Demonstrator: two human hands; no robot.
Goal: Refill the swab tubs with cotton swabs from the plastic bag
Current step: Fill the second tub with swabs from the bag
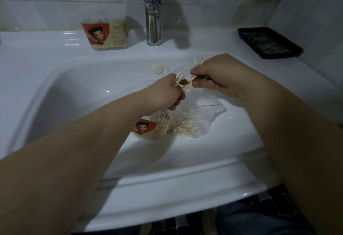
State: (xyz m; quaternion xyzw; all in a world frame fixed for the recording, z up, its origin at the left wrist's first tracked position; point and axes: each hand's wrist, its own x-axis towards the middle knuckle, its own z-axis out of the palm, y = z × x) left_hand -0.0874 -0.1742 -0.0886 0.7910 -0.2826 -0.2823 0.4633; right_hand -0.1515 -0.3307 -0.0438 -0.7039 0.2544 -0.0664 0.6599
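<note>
Just under curled fingers of left hand (pixel 165 95): swab tub (pixel 154 127), plastic bag (pixel 200 112) just beside. Both hands pinch cotton swabs (pixel 179 78); right hand (pixel 220 75) prob. squaring bundle so it drops in upright.

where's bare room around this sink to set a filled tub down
Free: the ledge left of the back tub, the ledge between faucet and black tray, and the left half of the basin. Crowded: the basin's middle, where the front tub and plastic bag sit.
</note>
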